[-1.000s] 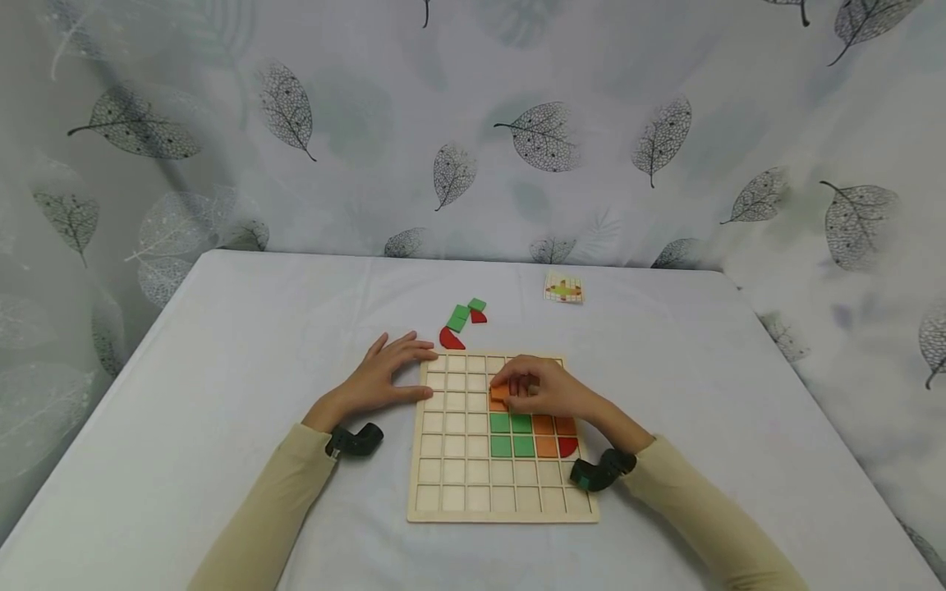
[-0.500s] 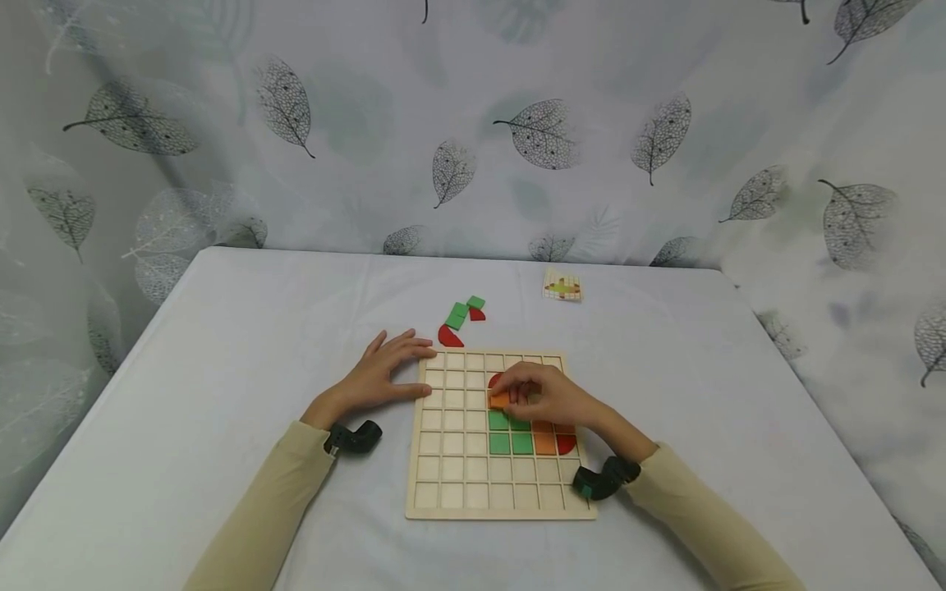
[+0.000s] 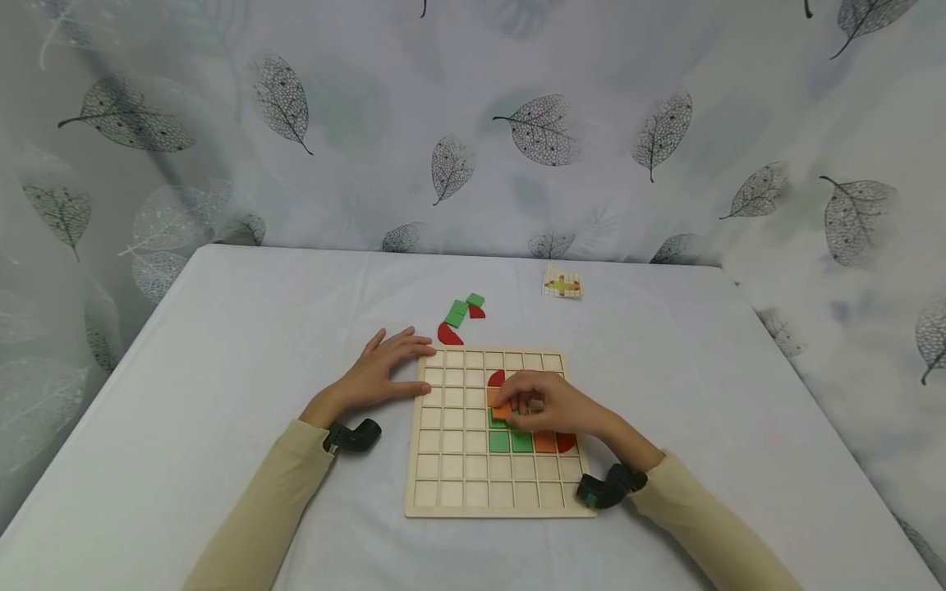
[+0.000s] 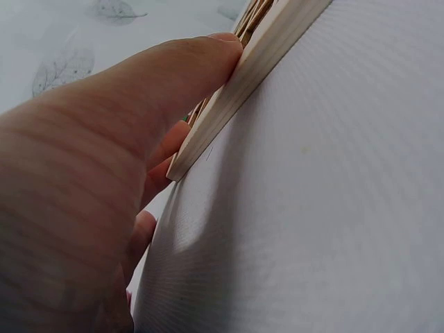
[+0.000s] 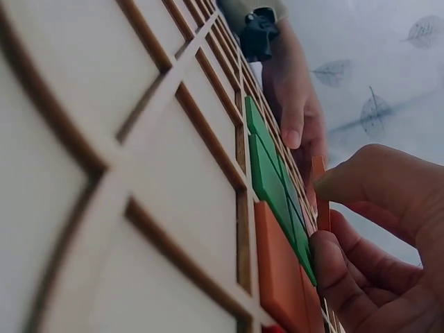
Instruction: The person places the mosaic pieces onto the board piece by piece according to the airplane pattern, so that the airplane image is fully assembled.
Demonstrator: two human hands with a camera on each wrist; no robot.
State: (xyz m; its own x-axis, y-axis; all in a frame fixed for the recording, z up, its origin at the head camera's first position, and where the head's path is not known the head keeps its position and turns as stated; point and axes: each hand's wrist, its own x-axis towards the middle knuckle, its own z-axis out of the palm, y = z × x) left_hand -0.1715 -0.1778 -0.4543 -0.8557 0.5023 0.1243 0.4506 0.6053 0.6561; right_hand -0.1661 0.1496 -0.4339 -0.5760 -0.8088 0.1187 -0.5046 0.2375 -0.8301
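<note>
A wooden grid board [image 3: 443, 468] lies on the white-covered table. Over its middle, the right hand [image 3: 557, 404] pinches a square orange tile [image 5: 321, 198] between thumb and fingers, held above the green tiles [image 3: 499, 442]. An orange tile [image 3: 544, 442] and a red rounded piece [image 3: 566, 443] continue that row to the right. Farther up the board, another red rounded piece [image 3: 497, 378] sits just above an orange tile partly covered by the fingers. The left hand [image 3: 377, 379] is spread, its thumb [image 4: 201, 62] touching the board's side edge and its fingertips at the far left corner.
Beyond the board lie loose green tiles [image 3: 456, 313], a larger red piece [image 3: 448, 333] and a small red piece [image 3: 476, 312]. A printed pattern card [image 3: 563, 283] rests near the table's far edge. A leaf-print curtain [image 3: 369, 131] hangs behind the table.
The right hand has moved slightly toward the near side of the board with the orange tile, uncovering the upper red piece. The left hand has stayed at the board's corner.
</note>
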